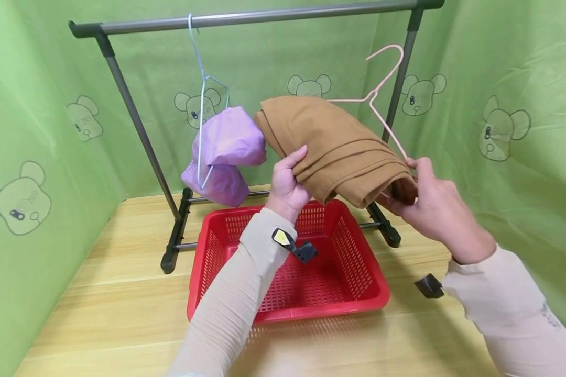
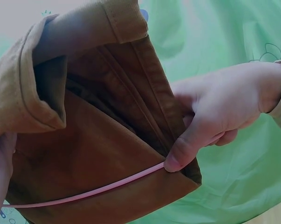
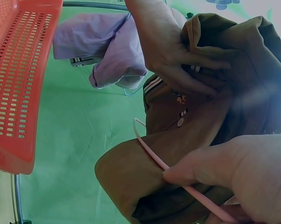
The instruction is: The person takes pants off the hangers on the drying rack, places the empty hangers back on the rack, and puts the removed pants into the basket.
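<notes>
A folded brown garment [image 1: 330, 141] with stitched hems is held up above the red basket. My left hand [image 1: 287, 183] grips its lower left side, thumb on the outside and fingers behind; the right wrist view shows those fingers against the cloth near a small button and embroidery. A pink wire hanger [image 1: 374, 96] passes across the garment, its hook free of the rail. My right hand [image 1: 426, 207] pinches the hanger's lower wire together with the garment's edge at the right; in the left wrist view its thumb [image 2: 174, 161] presses the wire on the cloth.
A grey clothes rail [image 1: 273, 15] stands at the back. From it hangs a blue hanger [image 1: 200, 104] bearing a lavender garment [image 1: 231, 141]. The red perforated basket [image 1: 287, 314] sits on the wooden table [image 1: 122, 293] below my hands. Green printed sheeting surrounds the table.
</notes>
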### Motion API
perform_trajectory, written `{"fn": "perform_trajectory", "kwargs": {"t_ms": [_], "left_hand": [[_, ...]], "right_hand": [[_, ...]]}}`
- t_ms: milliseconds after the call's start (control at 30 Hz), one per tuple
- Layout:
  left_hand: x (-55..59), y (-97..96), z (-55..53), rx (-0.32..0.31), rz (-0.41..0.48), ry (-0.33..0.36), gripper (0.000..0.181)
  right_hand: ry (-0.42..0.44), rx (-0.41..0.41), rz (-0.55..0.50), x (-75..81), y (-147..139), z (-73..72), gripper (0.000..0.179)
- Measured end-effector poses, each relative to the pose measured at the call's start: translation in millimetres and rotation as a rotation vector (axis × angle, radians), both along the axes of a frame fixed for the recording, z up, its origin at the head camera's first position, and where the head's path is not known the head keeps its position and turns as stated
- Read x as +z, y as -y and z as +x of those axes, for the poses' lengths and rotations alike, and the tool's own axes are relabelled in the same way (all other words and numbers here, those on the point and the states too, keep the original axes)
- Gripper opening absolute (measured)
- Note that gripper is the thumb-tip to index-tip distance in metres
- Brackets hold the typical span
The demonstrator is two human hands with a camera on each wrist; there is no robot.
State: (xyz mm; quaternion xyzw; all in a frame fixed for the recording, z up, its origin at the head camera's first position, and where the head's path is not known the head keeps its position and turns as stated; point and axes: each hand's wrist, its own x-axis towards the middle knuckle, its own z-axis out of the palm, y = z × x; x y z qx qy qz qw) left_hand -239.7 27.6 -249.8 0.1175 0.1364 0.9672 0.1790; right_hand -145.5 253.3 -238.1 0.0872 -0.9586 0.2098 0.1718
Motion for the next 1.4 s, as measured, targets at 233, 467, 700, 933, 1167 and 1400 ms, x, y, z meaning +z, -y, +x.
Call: {"fn": "perform_trajectory", "kwargs": {"t_ms": [233, 467, 700, 933, 1167, 1400], "left_hand": [[3.6, 2.6, -0.4, 0.009, 0.000, 0.002, 0.022], [13.5, 12.0, 1.5, 0.006, -0.002, -0.055, 0.028], [20.7, 15.0, 4.9, -0.002, 0.034, -0.070, 0.031], [19.1, 17.4, 4.7, 0.008, 0.059, -0.060, 0.032], [15.9, 19.7, 4.3, 0.001, 0.053, -0.055, 0.030], [14.3, 20.6, 4.0, -0.010, 0.071, -0.064, 0.032]], "right_hand": [[-0.018, 0.005, 0.014, -0.8, -2.7, -3.3, 0.067], [0.035, -0.058, -0.020, -23.4, -16.7, -14.4, 0.045], [-0.040, -0.111, -0.092, -33.2, -22.2, -21.1, 0.043], [-0.069, -0.164, -0.113, -28.7, -19.7, -25.5, 0.042], [-0.125, -0.180, -0.187, -32.4, -23.3, -33.4, 0.041], [-0.139, -0.211, -0.295, -33.8, -25.2, -36.3, 0.037]]}}
